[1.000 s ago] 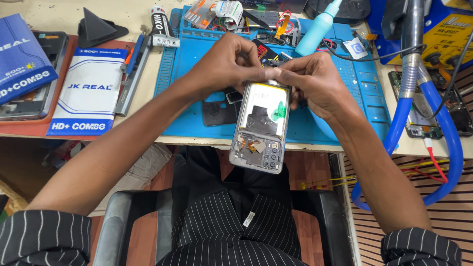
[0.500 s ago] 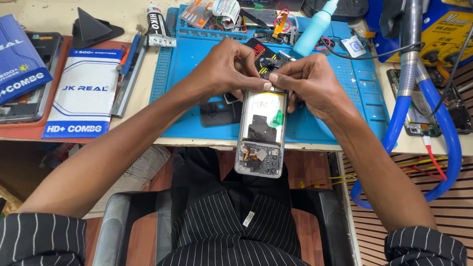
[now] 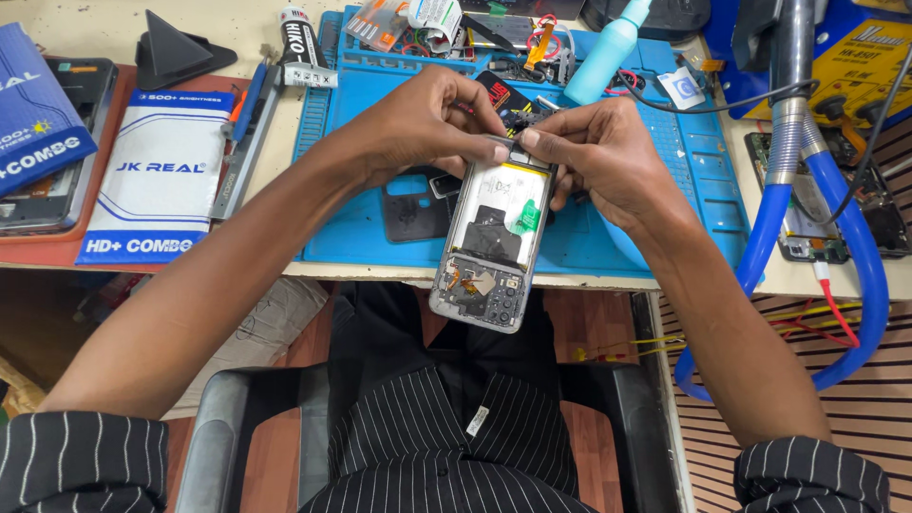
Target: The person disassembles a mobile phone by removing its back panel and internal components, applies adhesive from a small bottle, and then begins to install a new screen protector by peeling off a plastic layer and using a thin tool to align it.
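Head view: both hands, left hand (image 3: 418, 123) and right hand (image 3: 608, 157), pinch the opened phone's (image 3: 489, 237) top edge, steadying it above the blue mat (image 3: 361, 218).

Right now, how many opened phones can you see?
3: an opened phone held by the left hand and right hand; another phone far left; a third phone right. More may be hidden.

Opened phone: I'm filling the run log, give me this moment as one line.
left hand: pinching top edge of opened phone | right hand: pinching same edge | phone: back off, held above blue mat
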